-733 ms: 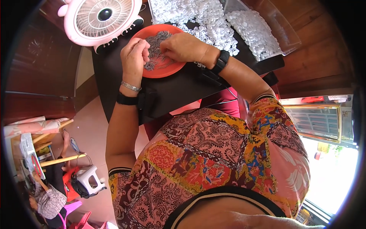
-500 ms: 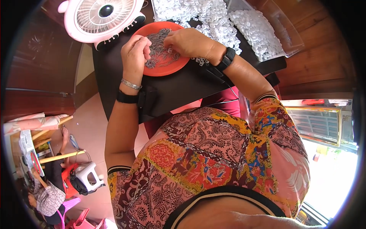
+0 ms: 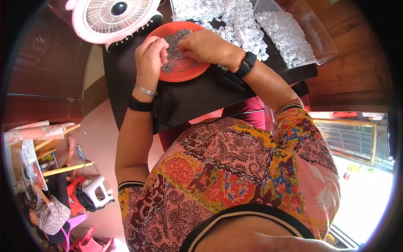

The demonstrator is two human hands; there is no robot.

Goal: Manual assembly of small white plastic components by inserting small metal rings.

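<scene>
Both my hands are over an orange-red round dish on the dark table. A tangled heap of short grey cords fills the dish. At its left rim, my left hand is closed, thumb and fingers curled together; what they hold, if anything, is too small to make out. Above the heap's right side, my right hand is bent down with its fingertips pinched together, and what lies between them is hidden. Small white plastic pieces lie in a large pile just beyond my right hand.
A pink fan stands at the far left of the dark table. At the far right, a clear plastic box holds more white pieces. Down on the floor at left are a white stool and another seated person.
My hands stay over the dish with only small finger shifts. A small white piece that showed beneath my right fingers is now out of sight. The whole view has shifted slightly.
</scene>
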